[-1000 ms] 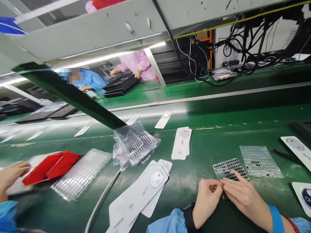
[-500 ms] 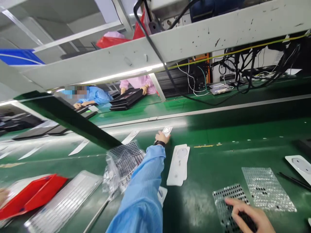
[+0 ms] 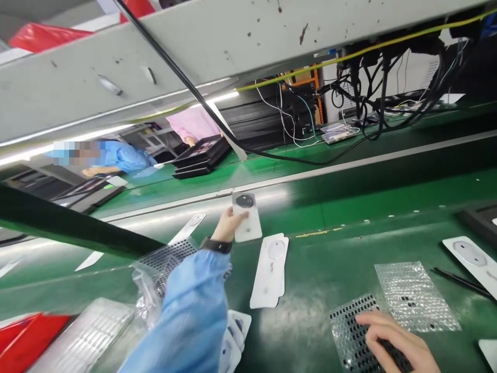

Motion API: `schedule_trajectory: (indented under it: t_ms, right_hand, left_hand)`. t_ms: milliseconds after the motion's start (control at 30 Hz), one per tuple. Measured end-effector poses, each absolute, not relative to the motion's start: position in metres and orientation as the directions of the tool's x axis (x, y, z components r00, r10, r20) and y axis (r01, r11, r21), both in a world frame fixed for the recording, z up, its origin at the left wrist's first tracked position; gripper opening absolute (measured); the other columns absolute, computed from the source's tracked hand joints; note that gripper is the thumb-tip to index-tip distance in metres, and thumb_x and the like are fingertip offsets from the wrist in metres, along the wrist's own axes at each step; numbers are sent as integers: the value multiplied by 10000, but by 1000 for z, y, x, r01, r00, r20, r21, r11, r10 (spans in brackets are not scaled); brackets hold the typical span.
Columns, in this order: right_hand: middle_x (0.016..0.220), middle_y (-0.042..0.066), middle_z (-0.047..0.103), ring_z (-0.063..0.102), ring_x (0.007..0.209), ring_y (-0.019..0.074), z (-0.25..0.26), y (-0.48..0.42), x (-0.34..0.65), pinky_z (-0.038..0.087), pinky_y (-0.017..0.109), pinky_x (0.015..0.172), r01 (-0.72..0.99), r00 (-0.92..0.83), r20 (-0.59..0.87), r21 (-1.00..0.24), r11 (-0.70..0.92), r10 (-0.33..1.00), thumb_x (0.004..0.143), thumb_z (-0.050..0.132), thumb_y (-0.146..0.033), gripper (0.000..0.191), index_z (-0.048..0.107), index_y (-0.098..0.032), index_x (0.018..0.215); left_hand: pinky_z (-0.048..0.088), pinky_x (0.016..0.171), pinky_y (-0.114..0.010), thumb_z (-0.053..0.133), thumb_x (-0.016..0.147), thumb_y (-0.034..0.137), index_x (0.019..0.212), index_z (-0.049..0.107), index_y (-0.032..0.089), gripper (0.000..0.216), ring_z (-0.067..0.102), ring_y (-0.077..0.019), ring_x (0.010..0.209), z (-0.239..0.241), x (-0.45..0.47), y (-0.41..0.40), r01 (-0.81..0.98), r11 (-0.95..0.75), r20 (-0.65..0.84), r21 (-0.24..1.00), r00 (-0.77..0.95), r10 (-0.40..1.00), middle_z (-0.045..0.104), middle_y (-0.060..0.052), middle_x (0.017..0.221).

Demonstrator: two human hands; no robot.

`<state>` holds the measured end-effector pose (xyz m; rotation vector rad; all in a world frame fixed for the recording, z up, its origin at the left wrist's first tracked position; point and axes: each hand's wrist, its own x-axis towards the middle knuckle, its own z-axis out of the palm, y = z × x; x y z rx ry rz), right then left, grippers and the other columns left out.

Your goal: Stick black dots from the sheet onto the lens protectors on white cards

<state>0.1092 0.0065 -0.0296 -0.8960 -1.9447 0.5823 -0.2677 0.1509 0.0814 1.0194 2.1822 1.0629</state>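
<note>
1. The left hand [image 3: 228,226] is stretched out to the far edge of the green workbench [image 3: 306,326], its thumb and fingers pinching a white panel [image 3: 248,226] by the panel's left side.
2. This white panel is tilted up, with a dark round patch near its top.
3. The right hand [image 3: 404,339] is near the workbench's near edge, right of the middle, over a dotted sheet [image 3: 344,324] with rows of black dots. Its fingers are curled; I cannot tell whether they pinch anything or touch the sheet.
4. A clear sheet [image 3: 421,298] bearing a few black dots lies just beside the dotted sheet, towards the workbench's right edge, with a thin black tool [image 3: 462,282] near it.
5. Two overlapping panels [image 3: 267,277] lie flat between the two hands, nearer the left one.
6. A pile of panels [image 3: 239,329] near the near edge is partly hidden by the blue sleeve [image 3: 190,305].
7. Left of that sleeve are a crumpled plastic bag [image 3: 145,290], a clear tray [image 3: 83,334] and, at the near left corner, a red wrapper [image 3: 34,342].
8. Beyond the far edge, a person in pink [image 3: 192,127] has a hand at a stack of black trays [image 3: 202,158].
</note>
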Motion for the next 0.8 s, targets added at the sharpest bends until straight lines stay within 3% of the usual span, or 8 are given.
schedule_trajectory:
  t_ms: [133,267,333,667,800]
  right_hand:
    - [1027,79,726,706,958,212,6,9,107,588,310,893,354,-205,516,-753,554,832,893,553,-164,130,641,-218,815]
    - [1083,85,684,639,1037,227,20,11,102,549,398,923,337,-200,494,-776,533,846,881,578,-158,116,640,-215,801]
    - [1095,86,668,605,1077,238,18,11,100,529,432,938,338,-223,489,-773,537,843,877,585,-156,109,646,-216,811]
    - [1104,84,664,592,1089,252,11,4,95,499,499,952,389,-252,571,-679,622,781,885,587,-129,149,689,-232,850]
    - [1120,49,705,605,1129,238,6,1,99,394,553,1065,516,-339,604,-522,679,722,903,555,-119,193,696,-250,891]
  left_hand:
    - [578,732,-347,724,742,351,1281,479,168,620,689,-254,931,58,-176,62,311,271,-121,911,-427,896,699,-97,1092]
    - [569,708,-328,696,729,359,1126,579,166,457,699,-281,932,35,-83,-16,119,267,-254,956,-119,960,719,-119,1086]
    - [569,703,-323,678,736,345,1099,597,171,410,707,-272,896,32,-58,-33,53,285,-282,957,-50,958,729,-107,1047]
    - [556,648,-278,634,780,338,1038,615,188,298,678,-202,740,18,-48,-47,17,282,-279,959,-110,954,717,-66,949]
    - [541,623,-262,627,793,352,1028,618,196,281,666,-194,712,16,-47,-51,44,294,-288,955,-111,951,712,-51,911]
